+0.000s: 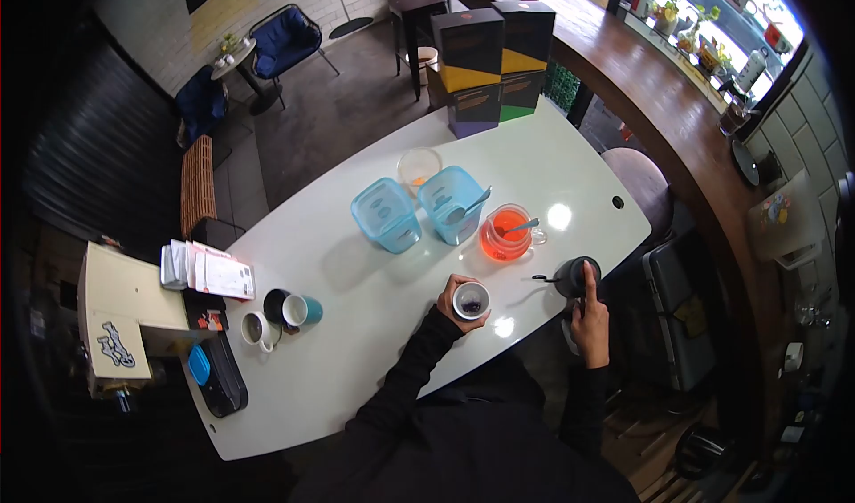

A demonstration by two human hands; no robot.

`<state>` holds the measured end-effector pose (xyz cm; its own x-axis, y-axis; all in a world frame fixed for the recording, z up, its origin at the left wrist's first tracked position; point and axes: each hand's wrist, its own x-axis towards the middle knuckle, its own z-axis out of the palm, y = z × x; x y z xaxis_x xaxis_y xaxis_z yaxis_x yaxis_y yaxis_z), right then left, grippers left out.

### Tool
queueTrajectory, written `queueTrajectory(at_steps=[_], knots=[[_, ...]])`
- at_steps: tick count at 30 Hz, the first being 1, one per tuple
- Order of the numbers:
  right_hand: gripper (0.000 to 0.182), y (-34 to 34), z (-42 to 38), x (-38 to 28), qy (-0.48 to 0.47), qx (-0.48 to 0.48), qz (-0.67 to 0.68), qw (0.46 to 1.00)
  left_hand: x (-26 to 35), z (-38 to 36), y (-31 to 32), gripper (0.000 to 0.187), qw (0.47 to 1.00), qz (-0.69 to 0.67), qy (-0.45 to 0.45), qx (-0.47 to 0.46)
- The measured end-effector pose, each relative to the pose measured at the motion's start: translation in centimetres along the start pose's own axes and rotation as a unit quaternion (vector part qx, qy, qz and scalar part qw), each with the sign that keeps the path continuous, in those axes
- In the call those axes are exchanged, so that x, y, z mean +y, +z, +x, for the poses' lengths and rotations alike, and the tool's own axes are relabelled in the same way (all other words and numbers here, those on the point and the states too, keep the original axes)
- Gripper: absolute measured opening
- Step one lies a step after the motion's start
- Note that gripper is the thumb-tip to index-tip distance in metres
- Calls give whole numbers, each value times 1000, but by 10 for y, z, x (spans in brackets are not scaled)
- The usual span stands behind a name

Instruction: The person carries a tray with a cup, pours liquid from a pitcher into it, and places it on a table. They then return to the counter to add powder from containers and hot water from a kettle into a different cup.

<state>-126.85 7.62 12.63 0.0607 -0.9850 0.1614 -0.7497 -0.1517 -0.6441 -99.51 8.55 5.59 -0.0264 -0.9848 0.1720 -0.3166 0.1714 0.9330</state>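
My left hand point(456, 304) is wrapped around a white cup point(472, 314) with something dark in its bottom. At the table's right front edge, my right hand point(590, 329) is closed at the handle side of a black gooseneck kettle point(570, 280), its index finger stretched along the lid. The kettle's thin spout points left, toward the cup. Beyond the cup stands a glass jug point(505, 247) of red-orange liquid with a spoon point(521, 227) in it. Two light-blue plastic containers point(378, 209) stand farther back, a scoop point(469, 205) in the right one.
A clear round container point(419, 166) sits behind the blue ones. Black boxes point(469, 49) are stacked at the table's far end. On the left are several cups point(256, 329), a card holder point(223, 273), a black case point(223, 383) and a cream machine point(116, 298). A wooden counter point(655, 85) curves along the right.
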Motion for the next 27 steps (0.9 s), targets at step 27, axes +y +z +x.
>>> queueTrajectory(at_steps=[27], knots=[[74,50,-55,-148,-124,-102,40,986,-5,-98,-87,52,996,27,48,71]])
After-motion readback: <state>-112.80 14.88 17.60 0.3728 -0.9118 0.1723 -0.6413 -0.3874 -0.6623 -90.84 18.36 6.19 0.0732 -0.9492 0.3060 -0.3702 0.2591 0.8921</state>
